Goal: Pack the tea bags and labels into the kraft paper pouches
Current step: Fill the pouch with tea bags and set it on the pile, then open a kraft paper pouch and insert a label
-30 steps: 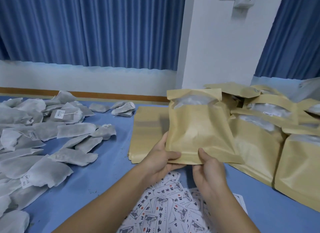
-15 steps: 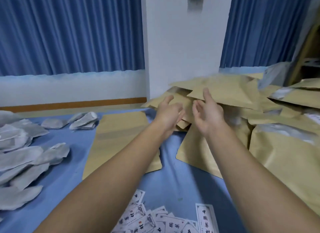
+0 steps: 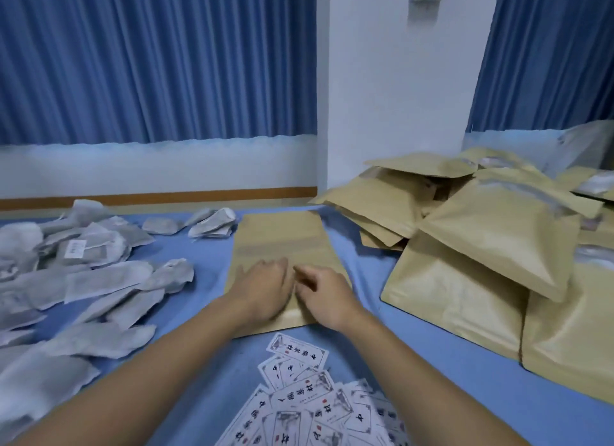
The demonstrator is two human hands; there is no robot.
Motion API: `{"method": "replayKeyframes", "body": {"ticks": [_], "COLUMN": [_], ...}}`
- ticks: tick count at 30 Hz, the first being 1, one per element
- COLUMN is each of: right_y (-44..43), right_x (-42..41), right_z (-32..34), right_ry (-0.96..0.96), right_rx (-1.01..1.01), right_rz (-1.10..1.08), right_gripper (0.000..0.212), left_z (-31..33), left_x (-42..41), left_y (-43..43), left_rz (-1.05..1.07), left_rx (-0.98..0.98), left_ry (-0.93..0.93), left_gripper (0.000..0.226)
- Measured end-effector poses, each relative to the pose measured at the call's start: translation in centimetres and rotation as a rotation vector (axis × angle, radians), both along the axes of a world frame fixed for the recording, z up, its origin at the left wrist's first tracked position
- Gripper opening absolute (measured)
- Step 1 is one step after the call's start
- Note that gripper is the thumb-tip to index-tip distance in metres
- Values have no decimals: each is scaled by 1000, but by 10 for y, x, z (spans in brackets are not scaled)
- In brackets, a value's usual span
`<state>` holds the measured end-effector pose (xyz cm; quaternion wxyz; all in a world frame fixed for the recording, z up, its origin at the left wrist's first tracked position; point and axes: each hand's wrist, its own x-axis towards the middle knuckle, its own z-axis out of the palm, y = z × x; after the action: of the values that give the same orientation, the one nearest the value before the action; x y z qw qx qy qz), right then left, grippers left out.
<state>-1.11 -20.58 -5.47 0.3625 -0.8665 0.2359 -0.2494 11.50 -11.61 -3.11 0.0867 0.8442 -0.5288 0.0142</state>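
My hands rest on the stack of flat pouches (image 3: 282, 243) mid-table (image 3: 415, 329), between the tea bags (image 3: 99, 279) and the filled pouches (image 3: 481, 246). The labels (image 3: 309, 405) lie nearer me.

My left hand (image 3: 262, 289) has its fingers relaxed and together, pressing the stack. My right hand (image 3: 324, 292) has its fingers bent onto the top pouch, but I cannot confirm a pinch.

Hold the stack down and peel off one pouch only.

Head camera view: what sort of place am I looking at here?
Probably a small hand-packing workspace, perhaps a room rather than a factory: a blue-covered table holds a heap of tea bags, a pile of kraft paper pouches and loose printed labels, with blue curtains behind.
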Motion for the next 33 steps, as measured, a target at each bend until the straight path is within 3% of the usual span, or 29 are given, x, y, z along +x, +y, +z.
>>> {"method": "replayKeyframes", "body": {"ticks": [4,8,12,16,21,33], "right_y": [14,19,22,23,24,32], "right_x": [1,1,-2,-7,-11,-23], "right_z": [-12,-17,-18,-16,-15,-9], "right_ry": [149,296,413,453,446,407], "right_rx": [-290,-393,-465,-513,-529,-569], "right_rz": [56,69,82,112,134,86], "right_gripper": [37,52,70,74,81,75], "left_z": [-16,-20,-19,-18,-18,-10], "left_x": [20,27,27,26,24,23], "left_y": [34,51,59,66,74,92], "left_rz": [-118,-226,-317,-363,-389,-418], "left_rx": [100,169,144,155,98,100], "left_ry": [-15,-49,-233,-349,-338,-213], "left_gripper": [53,93,77,58,40,39]}}
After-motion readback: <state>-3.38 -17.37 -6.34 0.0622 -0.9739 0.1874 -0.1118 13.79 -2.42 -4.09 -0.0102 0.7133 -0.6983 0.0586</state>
